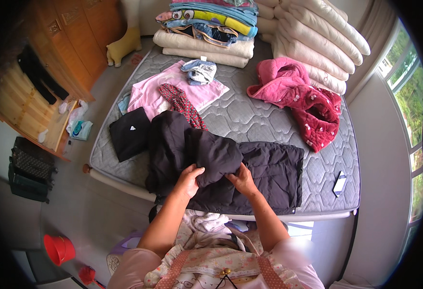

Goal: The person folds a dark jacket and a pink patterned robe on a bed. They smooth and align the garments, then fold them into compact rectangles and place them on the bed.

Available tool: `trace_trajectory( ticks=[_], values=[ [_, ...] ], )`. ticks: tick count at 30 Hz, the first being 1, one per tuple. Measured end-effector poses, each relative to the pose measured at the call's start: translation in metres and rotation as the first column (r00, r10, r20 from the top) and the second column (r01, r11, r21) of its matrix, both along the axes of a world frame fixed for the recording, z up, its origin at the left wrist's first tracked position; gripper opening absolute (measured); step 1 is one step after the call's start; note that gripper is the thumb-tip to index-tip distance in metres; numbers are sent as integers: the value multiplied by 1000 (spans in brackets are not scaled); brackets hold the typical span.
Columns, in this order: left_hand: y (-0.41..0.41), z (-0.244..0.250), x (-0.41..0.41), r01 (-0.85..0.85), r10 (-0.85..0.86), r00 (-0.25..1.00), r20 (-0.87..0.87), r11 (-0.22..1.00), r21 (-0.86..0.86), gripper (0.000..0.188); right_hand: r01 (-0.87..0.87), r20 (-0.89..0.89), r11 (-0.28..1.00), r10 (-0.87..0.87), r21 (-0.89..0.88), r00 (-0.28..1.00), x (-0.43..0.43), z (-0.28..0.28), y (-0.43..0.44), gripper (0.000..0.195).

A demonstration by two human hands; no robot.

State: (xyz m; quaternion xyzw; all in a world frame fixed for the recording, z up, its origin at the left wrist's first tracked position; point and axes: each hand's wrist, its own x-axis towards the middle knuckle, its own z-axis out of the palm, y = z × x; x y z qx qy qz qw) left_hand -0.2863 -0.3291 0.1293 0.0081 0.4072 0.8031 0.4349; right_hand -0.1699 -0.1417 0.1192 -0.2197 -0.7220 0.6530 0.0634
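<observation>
A black padded jacket (269, 169) lies across the near edge of a grey quilted mattress (229, 119). My left hand (190, 180) grips a bunched, raised part of it, thumb on top. On the other side of the same bunched part, my right hand (243, 180) pinches the fabric. The fingers of both hands are partly hidden under the cloth. Left of the jacket sits a folded black garment (129, 135) with a small white mark. Behind it are a pink cloth (144, 92), a red patterned cloth (184, 104) and a crumpled blue and white garment (200, 72).
Pink and red fleece garments (314, 123) lie at the right, with a phone-like object (339, 184) near that edge. Folded blankets (211, 20) and cream quilts (316, 39) are stacked at the back. A suitcase (31, 169) and a red bucket (58, 249) stand on the floor.
</observation>
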Motion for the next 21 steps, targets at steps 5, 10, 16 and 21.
trace_trajectory(
  ticks=[5,10,16,21],
  values=[
    [-17,-8,20,-185,-164,752,-639,877,-443,57,32,129,986,-10,-164,992,14,3,-25,22],
    [-39,-33,30,-308,-342,515,-786,781,-543,48,45,298,992,-8,-116,955,40,26,-25,23],
    [-33,-51,39,-428,-318,488,-813,724,-541,34,-111,353,963,17,247,936,48,-9,-15,29],
    [-32,-34,35,-354,-206,672,-711,754,-553,33,6,-266,974,56,228,962,39,-21,-19,26]
  ],
)
